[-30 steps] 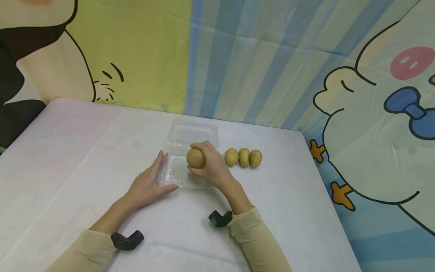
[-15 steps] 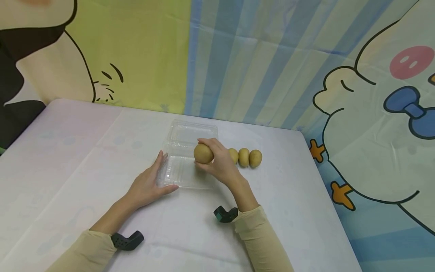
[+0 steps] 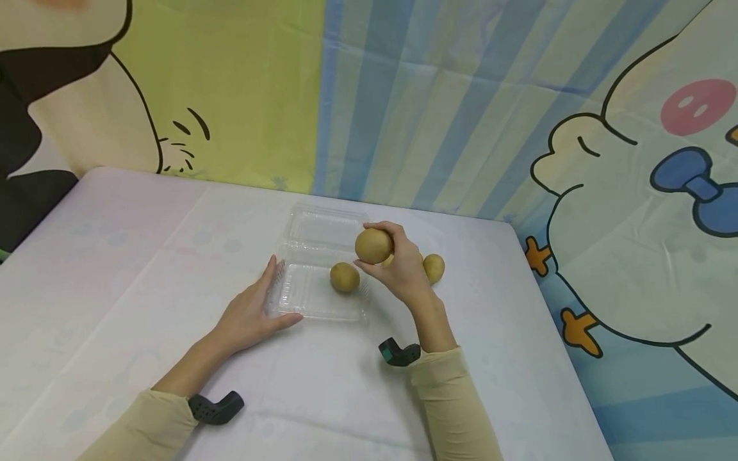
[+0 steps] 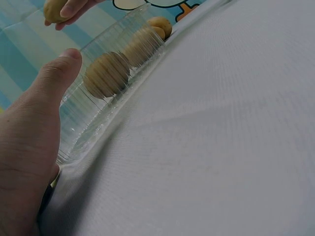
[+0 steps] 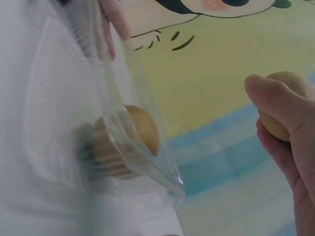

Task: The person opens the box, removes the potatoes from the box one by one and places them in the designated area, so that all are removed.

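My right hand (image 3: 406, 269) grips a tan, round potato (image 3: 373, 246) between thumb and fingers, raised near the right side of a clear plastic clamshell box (image 3: 301, 296). Inside the box's base, towards its right, lies another potato (image 3: 344, 278). My left hand (image 3: 250, 315) rests at the box's left front corner, fingers along the side and thumb along the front edge. The left wrist view shows its thumb (image 4: 56, 73) against the ribbed wall. Behind my right hand, a row of potatoes (image 3: 435, 269) on the table is partly hidden.
The box's lid (image 3: 323, 225) is folded back flat towards the far table edge. A white cloth covers the table (image 3: 490, 333). A printed curtain (image 3: 403, 109) with cartoon figures hangs behind and to the right.
My right hand has moved right and up with its potato, from over the box's base. The potato in the base has come into view. My left hand has stayed put.
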Demonstrator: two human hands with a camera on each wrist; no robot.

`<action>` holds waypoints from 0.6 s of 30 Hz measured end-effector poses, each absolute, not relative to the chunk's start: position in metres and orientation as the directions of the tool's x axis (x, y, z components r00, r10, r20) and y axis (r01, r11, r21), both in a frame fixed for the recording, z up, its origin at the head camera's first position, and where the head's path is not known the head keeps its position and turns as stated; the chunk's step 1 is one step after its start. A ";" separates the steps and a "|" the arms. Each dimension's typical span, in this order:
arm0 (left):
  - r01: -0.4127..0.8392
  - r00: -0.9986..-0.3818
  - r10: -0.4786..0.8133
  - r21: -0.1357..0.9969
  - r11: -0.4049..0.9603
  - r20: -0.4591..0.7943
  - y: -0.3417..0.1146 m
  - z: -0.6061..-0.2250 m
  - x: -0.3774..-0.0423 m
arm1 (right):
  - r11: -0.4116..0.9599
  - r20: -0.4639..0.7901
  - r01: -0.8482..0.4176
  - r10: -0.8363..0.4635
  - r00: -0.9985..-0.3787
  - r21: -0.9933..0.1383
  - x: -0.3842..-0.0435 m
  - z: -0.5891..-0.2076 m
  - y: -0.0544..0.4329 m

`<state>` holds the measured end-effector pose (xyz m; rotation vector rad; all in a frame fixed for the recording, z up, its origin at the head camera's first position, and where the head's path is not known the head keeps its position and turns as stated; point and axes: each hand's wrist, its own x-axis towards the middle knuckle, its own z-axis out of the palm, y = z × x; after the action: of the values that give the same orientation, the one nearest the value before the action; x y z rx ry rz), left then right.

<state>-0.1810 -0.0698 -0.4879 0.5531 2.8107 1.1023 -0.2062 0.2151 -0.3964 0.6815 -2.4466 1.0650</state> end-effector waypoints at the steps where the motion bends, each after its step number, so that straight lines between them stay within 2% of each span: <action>1: 0.304 -0.932 0.356 0.670 0.678 0.063 -0.070 -0.488 -0.181 | 0.597 0.526 -0.568 -0.269 -0.807 -0.567 -0.206 -0.395 0.217; 9: 0.300 -0.933 0.354 0.672 0.677 0.060 -0.069 -0.488 -0.181 | 0.641 0.567 -0.541 -0.194 -0.801 -0.545 -0.209 -0.387 0.245; 18: 0.298 -0.933 0.356 0.669 0.681 0.054 -0.069 -0.487 -0.182 | 0.654 0.567 -0.482 -0.097 -0.818 -0.584 -0.206 -0.379 0.284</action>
<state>-0.1816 -0.0693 -0.4874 0.5467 2.8052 1.0955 -0.2061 0.2845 -0.3794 0.4505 -2.3768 1.0381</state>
